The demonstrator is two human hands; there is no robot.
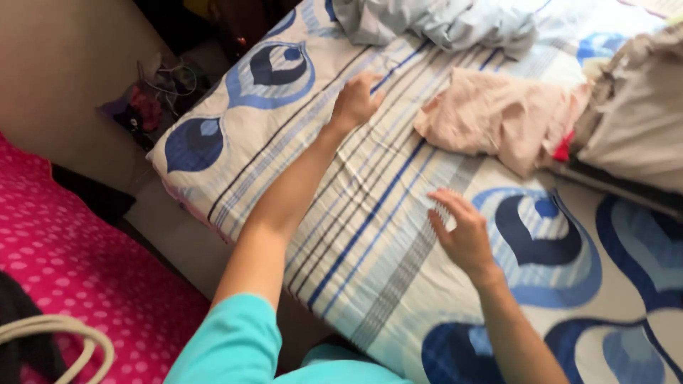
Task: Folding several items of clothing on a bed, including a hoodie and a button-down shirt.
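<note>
Pink dotted fabric (78,263) lies at the near left, beside the bed. Further right, the left hand (353,101) rests on the far part of the striped blue-and-white bedsheet (370,235), fingers curled loosely, gripping nothing. The right hand (462,231) lies open and flat on the nearer stripes. Sheet looks mostly smoothed here; a crumpled peach garment (498,114) sits unsorted at the far right

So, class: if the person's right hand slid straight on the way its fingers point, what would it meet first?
Probably the pink crumpled cloth: the right hand lies flat on the patterned bedsheet, fingers pointing up and slightly left; it might pass just left of it.
</note>
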